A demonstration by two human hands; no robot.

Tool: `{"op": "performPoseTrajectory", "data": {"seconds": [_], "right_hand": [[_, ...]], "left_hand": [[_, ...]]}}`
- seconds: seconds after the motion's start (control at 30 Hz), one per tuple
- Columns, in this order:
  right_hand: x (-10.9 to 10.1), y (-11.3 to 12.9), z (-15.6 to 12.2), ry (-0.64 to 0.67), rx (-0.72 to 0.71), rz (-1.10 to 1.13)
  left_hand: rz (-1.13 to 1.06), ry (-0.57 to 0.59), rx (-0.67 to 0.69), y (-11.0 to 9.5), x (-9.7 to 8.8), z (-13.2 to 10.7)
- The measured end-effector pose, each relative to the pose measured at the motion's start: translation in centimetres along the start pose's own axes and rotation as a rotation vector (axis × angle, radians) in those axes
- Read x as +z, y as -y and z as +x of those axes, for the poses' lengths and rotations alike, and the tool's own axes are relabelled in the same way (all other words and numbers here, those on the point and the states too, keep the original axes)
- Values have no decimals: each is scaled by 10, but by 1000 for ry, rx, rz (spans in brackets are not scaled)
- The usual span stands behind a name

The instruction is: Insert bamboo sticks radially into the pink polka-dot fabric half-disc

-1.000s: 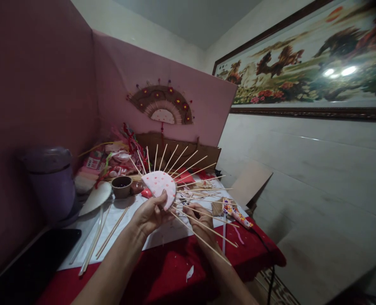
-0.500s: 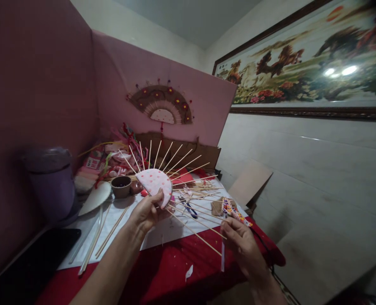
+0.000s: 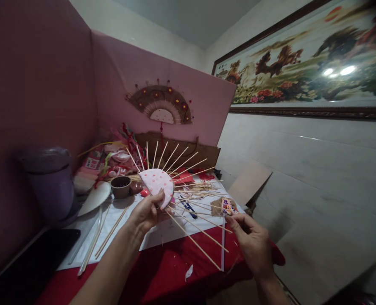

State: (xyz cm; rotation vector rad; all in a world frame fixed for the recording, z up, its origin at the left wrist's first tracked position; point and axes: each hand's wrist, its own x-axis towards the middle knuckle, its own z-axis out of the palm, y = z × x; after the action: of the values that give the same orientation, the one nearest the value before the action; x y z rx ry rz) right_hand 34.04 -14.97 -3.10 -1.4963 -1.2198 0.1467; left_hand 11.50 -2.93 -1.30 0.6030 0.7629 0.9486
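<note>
Fan up-right (straight edge diagonal)

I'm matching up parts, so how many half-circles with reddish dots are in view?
2: one dotted half-circle in the left hand, the other low on the fan against the pink panel. More may be hidden.

Home craft corner, I judge: framed horse picture, decorated fan, coloured scraps heaped at table's far left corner.
</note>
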Motion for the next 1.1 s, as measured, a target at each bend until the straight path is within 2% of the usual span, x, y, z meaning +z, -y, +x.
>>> {"op": "performPoseTrajectory", "data": {"seconds": [0.13, 0.27, 0.33, 0.53, 0.67, 0.83, 1.1], "right_hand": [[14, -14, 3, 12, 20, -7], [36, -25, 6, -27, -44, -151], [47, -27, 10, -30, -53, -246], [73, -26, 23, 80, -12, -421], [87, -24, 28, 59, -66, -434], [93, -18, 32, 44, -62, -356], [92, -17, 24, 61, -49, -337]], "left_hand": [[-59, 90, -120, -1, -2, -2], [-37, 138, -196, 0, -2, -3], [-6, 123, -233, 1, -1, -4], [38, 148, -273, 3, 3, -6], [84, 209, -308, 4, 3, -8], [83, 233, -313, 5, 2, -6], [20, 215, -219, 8, 4, -6]]}}
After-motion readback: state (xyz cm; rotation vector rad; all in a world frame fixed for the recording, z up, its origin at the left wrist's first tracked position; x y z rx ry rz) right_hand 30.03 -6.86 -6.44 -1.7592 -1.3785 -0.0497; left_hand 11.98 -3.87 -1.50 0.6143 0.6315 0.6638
